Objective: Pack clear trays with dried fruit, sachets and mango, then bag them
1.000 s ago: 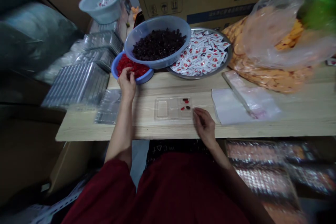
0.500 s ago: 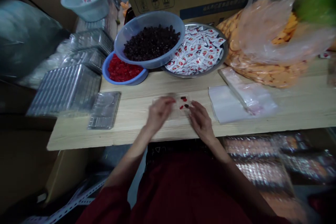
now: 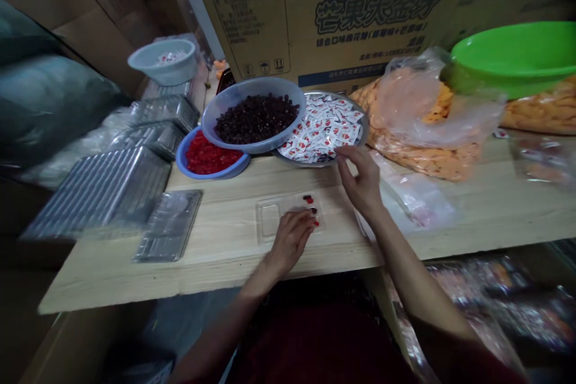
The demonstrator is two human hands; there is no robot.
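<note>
A shallow clear plastic tray point(image 3: 269, 220) lies on the table in front of me, with a few small dark and red candy pieces at its right end. My left hand point(image 3: 292, 237) reaches over that end, its fingers pressed together around a red candy piece point(image 3: 316, 224). Part of the tray is hidden under this hand. At the near right rim of a metal bowl point(image 3: 365, 132) full of printed white sachets point(image 3: 324, 123), my right hand point(image 3: 362, 183) pinches a sachet between thumb and forefinger.
Left of the metal bowl, a bluish bowl point(image 3: 211, 131) of dark candies overlaps a blue bowl point(image 3: 231, 173) of red ones. Stacked clear trays point(image 3: 103, 186) and a flat tray pack point(image 3: 168, 228) are leftward. Bagged orange snacks point(image 3: 418, 153) and a green basin point(image 3: 508, 63) stand right.
My right hand has left the tray and moved up to the sachets. My left hand has moved right, onto the tray's candy end. The view has tilted up, showing more of the carton.
</note>
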